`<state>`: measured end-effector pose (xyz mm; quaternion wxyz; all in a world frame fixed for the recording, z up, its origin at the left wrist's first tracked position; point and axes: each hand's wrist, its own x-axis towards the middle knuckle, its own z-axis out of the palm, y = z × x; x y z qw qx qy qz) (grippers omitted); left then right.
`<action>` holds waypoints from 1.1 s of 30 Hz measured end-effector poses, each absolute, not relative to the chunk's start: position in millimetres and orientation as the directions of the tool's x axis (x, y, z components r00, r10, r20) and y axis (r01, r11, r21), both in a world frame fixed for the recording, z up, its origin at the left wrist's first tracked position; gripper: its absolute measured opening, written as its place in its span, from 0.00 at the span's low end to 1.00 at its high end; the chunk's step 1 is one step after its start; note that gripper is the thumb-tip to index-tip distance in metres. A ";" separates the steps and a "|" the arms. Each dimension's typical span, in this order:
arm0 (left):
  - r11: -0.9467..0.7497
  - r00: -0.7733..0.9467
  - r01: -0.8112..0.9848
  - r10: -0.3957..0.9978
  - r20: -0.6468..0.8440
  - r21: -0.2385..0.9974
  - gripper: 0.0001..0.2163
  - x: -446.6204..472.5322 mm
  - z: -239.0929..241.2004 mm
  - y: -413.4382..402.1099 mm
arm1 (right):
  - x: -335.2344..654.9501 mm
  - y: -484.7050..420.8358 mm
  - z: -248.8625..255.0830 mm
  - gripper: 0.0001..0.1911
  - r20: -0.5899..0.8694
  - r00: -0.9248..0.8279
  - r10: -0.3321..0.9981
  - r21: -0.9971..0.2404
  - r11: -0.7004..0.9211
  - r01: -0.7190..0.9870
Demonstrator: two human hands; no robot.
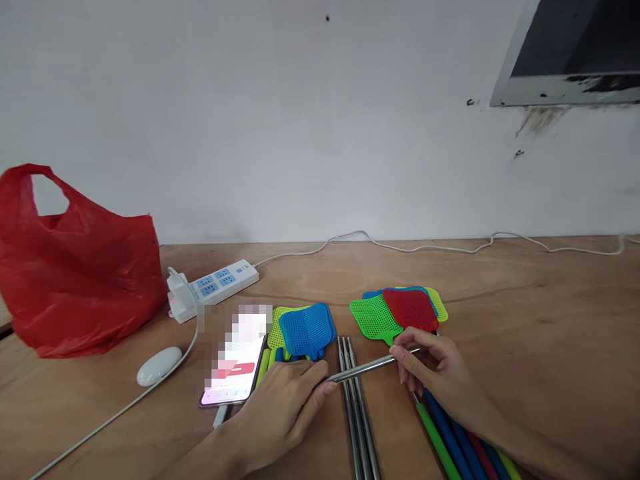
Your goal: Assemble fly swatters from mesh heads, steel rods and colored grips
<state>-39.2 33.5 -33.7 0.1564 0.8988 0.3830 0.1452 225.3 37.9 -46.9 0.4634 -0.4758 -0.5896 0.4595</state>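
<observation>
A thin metal rod (370, 367) is held level above the wooden table (525, 320). My left hand (285, 413) pinches its left end and my right hand (440, 377) pinches its right end. Below it lie several more metal rods (356, 413), side by side. Under my right hand rests a pile of fly swatters with green, red, blue and yellow heads (400, 310) and coloured handles (460, 447). Beside my left hand sit a blue swatter head (307, 330) and a yellow-green one (277, 333).
A phone (235, 373) with a lit screen lies left of my left hand. Farther left are a white oval object (159, 365), a white power strip (213, 287) with cable, and a red plastic bag (75, 267). A white wall stands behind.
</observation>
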 end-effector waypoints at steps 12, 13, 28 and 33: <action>-0.722 0.663 0.614 0.691 0.289 0.318 0.15 -42.5 -36.1 38.6 | 225.2 38.0 -31.3 0.27 0.209 -0.298 0.931 -0.823 0.333 0.461; -0.713 0.656 0.614 0.699 0.285 0.337 0.14 -43.1 -34.9 40.0 | 225.3 37.7 -26.8 0.27 0.188 -0.346 0.919 -0.793 0.350 0.498; -0.673 0.700 0.696 0.713 -0.028 0.249 0.20 -44.1 -3.5 27.3 | 246.5 43.7 -32.0 0.13 0.070 -0.705 0.705 -0.253 0.697 0.671; -0.649 0.696 0.697 0.715 -0.069 0.304 0.24 -42.8 2.7 27.5 | 252.2 51.4 -30.3 0.13 0.087 -0.731 0.677 -0.202 0.730 0.652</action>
